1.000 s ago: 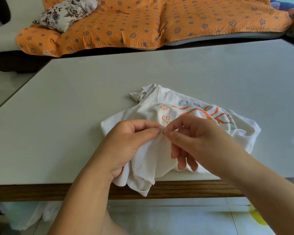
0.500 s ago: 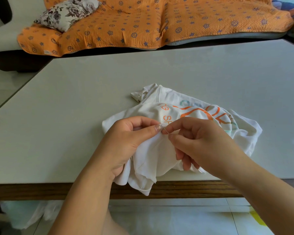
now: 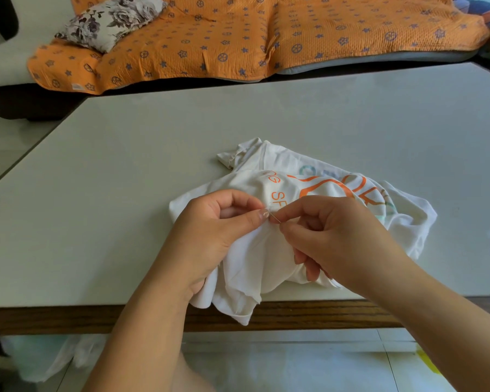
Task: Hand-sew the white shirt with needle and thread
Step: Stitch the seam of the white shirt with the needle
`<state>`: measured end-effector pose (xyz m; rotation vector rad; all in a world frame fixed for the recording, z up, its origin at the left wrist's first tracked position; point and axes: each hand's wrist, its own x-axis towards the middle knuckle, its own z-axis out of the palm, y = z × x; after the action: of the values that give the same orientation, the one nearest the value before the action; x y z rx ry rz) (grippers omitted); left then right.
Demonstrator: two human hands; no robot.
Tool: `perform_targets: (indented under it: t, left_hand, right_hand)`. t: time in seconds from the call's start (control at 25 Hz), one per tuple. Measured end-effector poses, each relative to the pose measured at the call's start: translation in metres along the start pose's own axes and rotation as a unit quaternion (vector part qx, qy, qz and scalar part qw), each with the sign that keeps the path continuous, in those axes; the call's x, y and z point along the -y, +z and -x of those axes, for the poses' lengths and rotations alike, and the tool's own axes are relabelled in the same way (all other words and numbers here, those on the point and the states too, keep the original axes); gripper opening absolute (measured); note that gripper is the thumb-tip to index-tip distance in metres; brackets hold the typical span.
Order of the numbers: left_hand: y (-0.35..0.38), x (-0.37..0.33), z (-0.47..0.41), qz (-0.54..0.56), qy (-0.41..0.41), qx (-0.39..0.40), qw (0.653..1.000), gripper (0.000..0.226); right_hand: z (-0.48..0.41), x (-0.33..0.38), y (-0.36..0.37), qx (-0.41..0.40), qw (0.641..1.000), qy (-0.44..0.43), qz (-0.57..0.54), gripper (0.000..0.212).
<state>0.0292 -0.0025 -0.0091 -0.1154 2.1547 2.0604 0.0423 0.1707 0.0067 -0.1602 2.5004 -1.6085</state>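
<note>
change: a moment ago the tips of both hands were pressed together. now the right hand (image 3: pixel 343 236) has slid a little to the right, and a thin needle (image 3: pixel 275 218) shows in the small gap.
what it means: it looks like the needle is coming out of the fold, so one stitch is about half made. the thread would have to be pulled through next.
left hand (image 3: pixel 210 239): the thumb and first finger are closed on a small fold of the shirt (image 3: pixel 255 258). the other fingers curl in, with more cloth bunched under the palm.
right hand: the thumb and first finger are closed tight on the end of the needle. the other fingers hang curled below, down by the cloth.
thread: too thin to see here.
where the shirt is: on the table (image 3: pixel 125 193), close to the near edge, right under both hands. one corner hangs down over the edge.
how the shirt looks: white, soft and all crumpled up, not flat. it has orange letters and curvy orange lines on top, with a bit of blue-green print behind. a rolled hem sticks up at the far side.
</note>
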Motion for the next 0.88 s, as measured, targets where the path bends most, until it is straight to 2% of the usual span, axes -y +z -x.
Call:
perform_targets:
  t: [0.32, 0.6, 0.72, 0.88]
  left_hand:
    - [0.006, 0.001, 0.001, -0.048, 0.014, -0.021, 0.999, 0.009]
    - [0.010, 0.003, 0.002, -0.047, 0.018, -0.022, 0.998, 0.009]
    - [0.012, 0.002, 0.003, -0.092, 0.033, -0.009, 0.995, 0.014]
    - [0.013, 0.001, 0.005, -0.161, 0.058, 0.003, 0.985, 0.019]
  right_hand:
    - [-0.002, -0.004, 0.007, -0.022, 1.000, -0.006, 0.003, 0.012]
    - [-0.006, -0.009, 0.010, -0.031, 0.997, 0.010, -0.070, 0.009]
    - [-0.008, -0.007, 0.010, -0.032, 0.992, 0.007, -0.126, 0.007]
    - [-0.013, -0.006, 0.009, -0.003, 0.992, 0.035, -0.122, 0.008]
